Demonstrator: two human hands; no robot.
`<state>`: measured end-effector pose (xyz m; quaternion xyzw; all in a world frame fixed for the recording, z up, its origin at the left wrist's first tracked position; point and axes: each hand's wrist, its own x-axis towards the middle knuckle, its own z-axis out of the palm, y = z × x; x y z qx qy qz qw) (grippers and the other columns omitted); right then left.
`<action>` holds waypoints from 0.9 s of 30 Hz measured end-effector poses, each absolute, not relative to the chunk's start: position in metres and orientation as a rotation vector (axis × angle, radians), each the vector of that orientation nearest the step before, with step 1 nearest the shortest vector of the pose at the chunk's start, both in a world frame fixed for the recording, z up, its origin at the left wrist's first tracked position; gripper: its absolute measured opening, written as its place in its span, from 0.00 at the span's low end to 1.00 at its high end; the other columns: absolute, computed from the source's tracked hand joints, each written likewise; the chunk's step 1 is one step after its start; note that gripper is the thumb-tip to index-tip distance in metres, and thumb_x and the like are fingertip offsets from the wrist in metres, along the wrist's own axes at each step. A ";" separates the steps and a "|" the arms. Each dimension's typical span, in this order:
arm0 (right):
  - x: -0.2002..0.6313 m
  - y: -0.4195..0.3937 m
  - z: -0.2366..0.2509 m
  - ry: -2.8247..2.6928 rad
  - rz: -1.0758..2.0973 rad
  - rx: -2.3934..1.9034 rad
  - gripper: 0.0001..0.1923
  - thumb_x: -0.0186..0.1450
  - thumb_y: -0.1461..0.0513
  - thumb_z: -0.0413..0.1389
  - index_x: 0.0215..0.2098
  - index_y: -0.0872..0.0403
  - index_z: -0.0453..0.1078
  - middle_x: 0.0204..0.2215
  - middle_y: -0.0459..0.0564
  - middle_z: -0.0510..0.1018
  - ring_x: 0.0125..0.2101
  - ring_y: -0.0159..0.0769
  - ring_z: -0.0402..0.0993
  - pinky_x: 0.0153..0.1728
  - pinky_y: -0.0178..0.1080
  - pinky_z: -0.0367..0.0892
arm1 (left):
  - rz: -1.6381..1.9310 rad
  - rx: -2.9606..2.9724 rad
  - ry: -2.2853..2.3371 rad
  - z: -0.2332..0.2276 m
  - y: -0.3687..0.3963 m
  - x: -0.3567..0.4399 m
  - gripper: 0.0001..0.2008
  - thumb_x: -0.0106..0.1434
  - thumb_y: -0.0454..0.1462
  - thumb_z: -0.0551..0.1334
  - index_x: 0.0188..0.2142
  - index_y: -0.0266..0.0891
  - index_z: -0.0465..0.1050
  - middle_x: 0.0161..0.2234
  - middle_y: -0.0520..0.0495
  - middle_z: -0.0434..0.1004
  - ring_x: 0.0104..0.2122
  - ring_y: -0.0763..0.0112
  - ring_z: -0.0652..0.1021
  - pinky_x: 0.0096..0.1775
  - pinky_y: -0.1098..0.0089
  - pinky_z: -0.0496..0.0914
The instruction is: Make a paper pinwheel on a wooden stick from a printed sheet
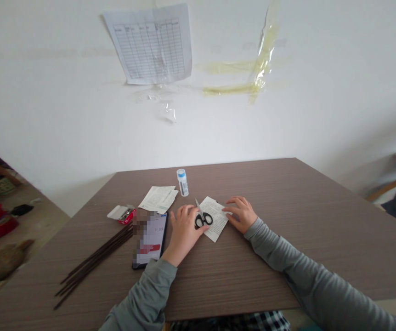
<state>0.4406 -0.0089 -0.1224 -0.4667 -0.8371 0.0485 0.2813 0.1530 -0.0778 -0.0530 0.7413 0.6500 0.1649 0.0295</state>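
A small pair of black-handled scissors (204, 219) lies over a printed paper slip (216, 232), blades pointing up and slightly left. My left hand (184, 232) has its thumb and index finger around the left handle loop, the other fingers spread. On the slip's right side, my right hand (242, 214) is open, with its fingertips at the paper's edge. Just left of my left hand is a phone (151, 239) with a lit screen, partly pixelated. Beyond the hands stands a small clear tube with a blue band (182, 182).
A folded printed paper (157, 198) lies at the back left, beside an opened red-and-white box (124, 214) of small items. Several thin dark sticks (94, 259) stretch toward the front left. The table (280, 184) meets a white wall carrying a taped sheet (153, 46).
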 end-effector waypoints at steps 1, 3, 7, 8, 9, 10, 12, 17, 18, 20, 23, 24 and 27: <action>0.436 -0.012 -0.123 -2.253 0.106 -1.245 0.17 0.82 0.59 0.67 0.62 0.40 0.97 0.68 0.62 0.93 0.72 0.68 0.82 0.74 0.69 0.80 | 0.487 2.293 2.032 -0.055 -0.077 0.152 0.25 0.75 0.40 0.85 0.69 0.51 0.92 0.75 0.35 0.88 0.79 0.34 0.81 0.83 0.25 0.73; 0.426 -0.016 -0.125 -2.288 0.074 -1.227 0.19 0.83 0.59 0.67 0.64 0.39 0.97 0.71 0.61 0.92 0.74 0.68 0.80 0.76 0.70 0.78 | 0.441 2.305 2.068 -0.058 -0.077 0.150 0.24 0.76 0.42 0.84 0.69 0.51 0.93 0.77 0.34 0.87 0.80 0.32 0.80 0.82 0.23 0.73; 0.403 -0.022 -0.137 -2.332 0.018 -1.202 0.21 0.80 0.63 0.68 0.64 0.36 0.97 0.71 0.57 0.91 0.73 0.64 0.80 0.79 0.70 0.74 | 0.356 2.302 2.060 -0.056 -0.078 0.150 0.21 0.80 0.44 0.81 0.69 0.48 0.93 0.80 0.32 0.85 0.82 0.30 0.78 0.83 0.20 0.70; 0.398 -0.023 -0.140 -2.342 0.008 -1.203 0.22 0.79 0.63 0.69 0.64 0.35 0.97 0.71 0.56 0.91 0.73 0.64 0.80 0.80 0.71 0.73 | 0.334 2.297 2.046 -0.054 -0.078 0.150 0.21 0.80 0.44 0.80 0.69 0.47 0.93 0.82 0.32 0.84 0.84 0.30 0.77 0.84 0.20 0.69; 0.396 -0.023 -0.142 -2.352 0.007 -1.214 0.23 0.79 0.63 0.69 0.64 0.34 0.97 0.72 0.56 0.91 0.73 0.64 0.79 0.81 0.72 0.72 | 0.314 2.291 2.032 -0.052 -0.078 0.150 0.21 0.81 0.44 0.79 0.70 0.47 0.93 0.83 0.32 0.83 0.85 0.30 0.75 0.84 0.20 0.68; 0.394 -0.024 -0.143 -2.358 0.010 -1.230 0.23 0.78 0.63 0.70 0.64 0.33 0.97 0.72 0.55 0.90 0.73 0.64 0.79 0.81 0.73 0.71 | 0.296 2.283 2.020 -0.050 -0.079 0.150 0.22 0.81 0.45 0.79 0.70 0.47 0.92 0.84 0.32 0.82 0.85 0.29 0.75 0.84 0.19 0.67; 0.395 -0.024 -0.143 -2.352 0.022 -1.278 0.22 0.78 0.62 0.71 0.63 0.32 0.97 0.72 0.55 0.90 0.74 0.65 0.78 0.82 0.75 0.70 | 0.266 2.266 2.001 -0.046 -0.079 0.148 0.23 0.81 0.46 0.79 0.72 0.48 0.92 0.85 0.32 0.80 0.87 0.28 0.73 0.85 0.19 0.66; 0.409 -0.023 -0.133 -2.310 0.042 -1.330 0.19 0.80 0.59 0.69 0.63 0.34 0.97 0.70 0.56 0.92 0.74 0.66 0.80 0.81 0.77 0.69 | 0.229 2.220 1.962 -0.043 -0.080 0.145 0.28 0.80 0.47 0.78 0.76 0.48 0.90 0.89 0.31 0.75 0.89 0.24 0.69 0.86 0.17 0.63; 0.413 -0.023 -0.130 -2.308 0.049 -1.326 0.19 0.80 0.58 0.69 0.63 0.34 0.97 0.69 0.56 0.93 0.73 0.66 0.80 0.81 0.77 0.70 | 0.220 2.213 1.961 -0.043 -0.080 0.145 0.29 0.80 0.47 0.78 0.77 0.48 0.89 0.89 0.31 0.74 0.89 0.24 0.69 0.86 0.17 0.63; 0.419 -0.022 -0.125 -2.283 0.052 -1.348 0.17 0.80 0.57 0.70 0.61 0.36 0.97 0.67 0.58 0.94 0.71 0.66 0.81 0.80 0.75 0.71 | 0.206 2.210 1.972 -0.043 -0.080 0.144 0.30 0.80 0.47 0.78 0.78 0.47 0.89 0.90 0.31 0.73 0.90 0.23 0.68 0.86 0.16 0.63; 0.425 -0.020 -0.120 -2.229 0.071 -1.450 0.14 0.81 0.54 0.69 0.57 0.40 0.98 0.65 0.60 0.94 0.70 0.66 0.82 0.80 0.76 0.71 | 0.222 2.244 1.992 -0.044 -0.080 0.144 0.29 0.79 0.47 0.79 0.76 0.47 0.90 0.89 0.30 0.74 0.90 0.23 0.69 0.86 0.18 0.62; 0.426 -0.019 -0.119 -2.214 0.080 -1.492 0.14 0.82 0.53 0.68 0.55 0.41 0.98 0.65 0.60 0.93 0.70 0.67 0.82 0.81 0.76 0.70 | 0.230 2.257 1.994 -0.045 -0.080 0.144 0.28 0.79 0.47 0.79 0.75 0.47 0.91 0.89 0.30 0.75 0.89 0.23 0.69 0.87 0.19 0.62; 0.429 -0.018 -0.120 -2.144 0.051 -1.621 0.13 0.82 0.51 0.70 0.52 0.42 0.98 0.65 0.61 0.93 0.70 0.68 0.82 0.82 0.78 0.67 | 0.234 2.272 1.985 -0.045 -0.080 0.144 0.27 0.79 0.47 0.79 0.74 0.49 0.91 0.89 0.32 0.75 0.89 0.24 0.69 0.87 0.20 0.62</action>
